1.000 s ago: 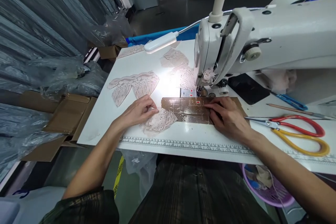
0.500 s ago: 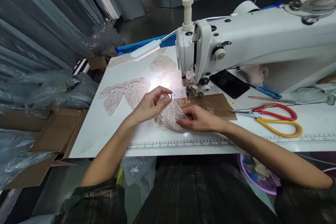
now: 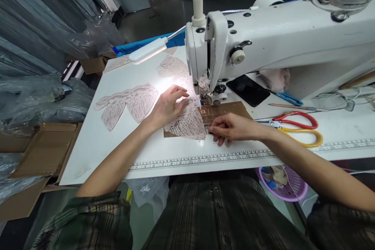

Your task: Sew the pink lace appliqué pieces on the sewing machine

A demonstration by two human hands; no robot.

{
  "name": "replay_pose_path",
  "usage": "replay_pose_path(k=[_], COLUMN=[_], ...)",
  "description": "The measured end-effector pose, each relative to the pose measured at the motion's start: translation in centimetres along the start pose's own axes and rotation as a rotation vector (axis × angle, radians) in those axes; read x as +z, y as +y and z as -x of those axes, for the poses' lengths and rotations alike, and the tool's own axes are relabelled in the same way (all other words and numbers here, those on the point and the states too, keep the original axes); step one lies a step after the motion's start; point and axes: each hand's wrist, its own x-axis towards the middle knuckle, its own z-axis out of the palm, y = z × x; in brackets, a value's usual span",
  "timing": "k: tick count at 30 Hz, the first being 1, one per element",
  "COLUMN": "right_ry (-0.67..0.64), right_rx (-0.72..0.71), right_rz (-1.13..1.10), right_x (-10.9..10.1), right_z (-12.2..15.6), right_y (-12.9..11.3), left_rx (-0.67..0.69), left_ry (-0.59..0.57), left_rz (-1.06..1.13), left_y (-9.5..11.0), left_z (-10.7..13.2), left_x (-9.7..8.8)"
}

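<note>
Your lace piece [image 3: 189,123] now lies spread over the left part of the brown strip [image 3: 231,108]; half a second ago it was lifted and gathered between both hands, and before that it sat bunched at the strip's left end. Its top edge now reaches the metal plate [image 3: 197,103] under the head of the sewing machine [image 3: 263,43], which suggests that the work in hand is at the placing stage, with the lace being laid flat and lined up beside the needle area. Your left hand [image 3: 168,105] is at the upper left edge of the lace, fingers bent and thumb tip at the fabric; whether they pinch or merely press cannot be told. Your right hand [image 3: 231,127] has shifted to the lower right edge, thumb and forefinger brought together and the other fingers curled beneath; whether they grip the lace, or only touch the strip just beside it, cannot be told. The brown strip shows on both sides of the lace. A second lace piece [image 3: 143,103] lies flat on the table [image 3: 84,144] to the left, and the scissors [image 3: 275,124] lie beyond your right wrist.
</note>
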Motion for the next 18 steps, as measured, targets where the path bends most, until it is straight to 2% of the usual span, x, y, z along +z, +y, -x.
replay_pose_path(k=[3,7,9,11,15,18], right_ry=[0.088,0.372,0.454,0.494,0.539,0.497], right_rx=[-0.065,-0.125,-0.192,-0.237,-0.199,-0.192], right_rz=[0.264,0.677,0.779,0.824,0.781,0.716], right_x=[0.5,3.5,5.0,5.5,3.5,1.0], right_z=[0.6,1.6,2.1,2.4,2.1,0.9], right_y=[-0.5,-0.3,0.3,0.7,0.2,-0.9], left_rx=[0.031,0.201,0.280,0.270,0.012,-0.013], left_ry=[-0.005,-0.140,-0.216,-0.212,-0.080,-0.066], left_rz=[0.019,0.169,0.269,0.272,-0.050,-0.152], left_y=[0.9,2.0,2.7,3.2,3.4,2.8], left_z=[0.7,1.1,1.2,1.4,2.1,2.5], left_x=[0.2,0.9,1.2,1.6,2.8,3.4])
